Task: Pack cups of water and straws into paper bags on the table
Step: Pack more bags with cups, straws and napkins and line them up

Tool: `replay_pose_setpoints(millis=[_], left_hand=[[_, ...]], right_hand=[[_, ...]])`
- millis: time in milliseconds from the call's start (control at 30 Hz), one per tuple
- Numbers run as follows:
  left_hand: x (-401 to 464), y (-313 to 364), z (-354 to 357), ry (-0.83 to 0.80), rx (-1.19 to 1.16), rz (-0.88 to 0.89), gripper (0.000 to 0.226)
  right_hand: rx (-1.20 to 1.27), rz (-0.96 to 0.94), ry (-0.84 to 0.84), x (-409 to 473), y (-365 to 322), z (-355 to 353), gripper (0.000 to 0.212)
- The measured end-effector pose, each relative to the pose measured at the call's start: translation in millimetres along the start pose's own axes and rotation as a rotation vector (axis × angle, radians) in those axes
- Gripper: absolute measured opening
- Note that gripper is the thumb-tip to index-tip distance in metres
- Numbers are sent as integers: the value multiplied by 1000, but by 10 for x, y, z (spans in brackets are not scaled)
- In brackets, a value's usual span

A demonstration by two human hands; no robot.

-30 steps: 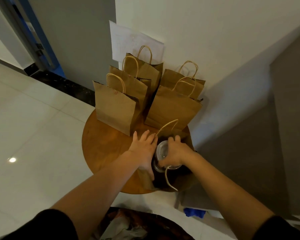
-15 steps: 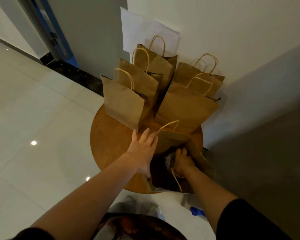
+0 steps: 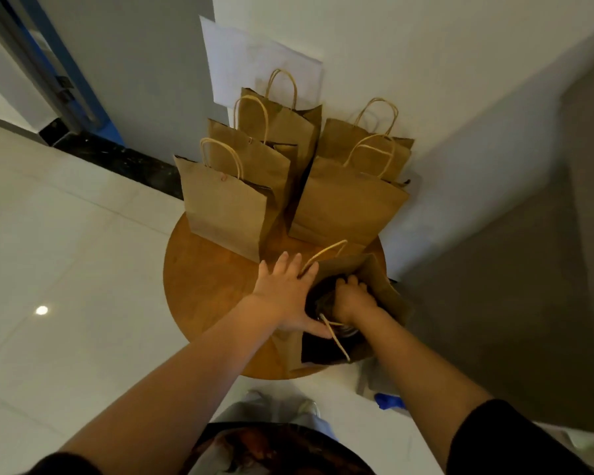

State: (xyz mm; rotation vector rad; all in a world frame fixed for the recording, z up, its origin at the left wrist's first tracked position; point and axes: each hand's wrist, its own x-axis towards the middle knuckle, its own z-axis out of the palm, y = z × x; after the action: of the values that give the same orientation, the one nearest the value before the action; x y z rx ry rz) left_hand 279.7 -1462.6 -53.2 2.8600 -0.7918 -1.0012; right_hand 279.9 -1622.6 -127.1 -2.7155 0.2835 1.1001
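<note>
An open brown paper bag (image 3: 381, 286) stands at the near right of the round wooden table (image 3: 203, 279). My left hand (image 3: 283, 296) lies flat against the bag's left rim, fingers spread, thumb hooked over the near edge. My right hand (image 3: 350, 298) is down inside the bag, fingers curled around a clear cup of water (image 3: 340, 329), of which only part of the rim shows below the wrist. One twisted paper handle sticks up at the far rim, another hangs over the near rim. No straw is visible.
Several more brown handled bags (image 3: 225, 207) stand upright at the back of the table, against a white wall with a sheet of paper (image 3: 254, 60) on it. White tiled floor lies to the left. A blue object (image 3: 388, 401) lies on the floor at right.
My right hand has gone from holding the cup at the bag's mouth to deep inside the bag with it. The left hand stays on the rim. The view has shifted closer.
</note>
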Motion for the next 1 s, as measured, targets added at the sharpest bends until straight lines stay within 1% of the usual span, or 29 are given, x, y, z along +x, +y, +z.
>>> replay_pose_setpoints(millis=[67, 100, 133, 167, 200, 267, 333, 400, 500, 567, 700, 833, 933, 1000], left_hand=[[-90, 92, -178, 19, -19, 15, 97], [-140, 147, -278, 43, -8, 23, 83], [-190, 205, -377, 73, 8, 30, 69], [-236, 255, -463, 106, 10, 34, 57], [-300, 337, -537, 138, -1, 46, 48], [-449, 541, -636, 211, -28, 72, 36], [-604, 785, -697, 314, 1, 82, 31], [-760, 1072, -717, 417, 48, 119, 28], [-1005, 1593, -651, 484, 22, 224, 27], [-1095, 1856, -584, 495, 21, 269, 26], [-1340, 2618, -350, 518, 32, 370, 26], [-1541, 3351, -194, 486, 36, 427, 19], [-1648, 3823, -141, 465, 9, 471, 19], [-1671, 4090, -137, 447, -3, 486, 20]], right_hand=[[91, -42, 68, -207, -25, -139, 47], [135, -64, 120, -332, -25, -205, 30], [156, -78, 181, -475, -14, -268, 18], [158, -89, 245, -608, -6, -330, 14], [157, -88, 318, -776, 23, -376, 16], [173, -84, 449, -1113, 106, -424, 19], [198, -85, 531, -1414, 216, -435, 20], [228, -56, 573, -1714, 353, -426, 18], [253, -9, 628, -2211, 655, -338, 11], [280, 11, 669, -2457, 827, -276, 13], [313, 111, 727, -3159, 1453, -20, 17], [337, 200, 887, -3769, 2080, 200, 21], [329, 291, 913, -4099, 2535, 279, 14], [344, 324, 912, -4259, 2839, 310, 13]])
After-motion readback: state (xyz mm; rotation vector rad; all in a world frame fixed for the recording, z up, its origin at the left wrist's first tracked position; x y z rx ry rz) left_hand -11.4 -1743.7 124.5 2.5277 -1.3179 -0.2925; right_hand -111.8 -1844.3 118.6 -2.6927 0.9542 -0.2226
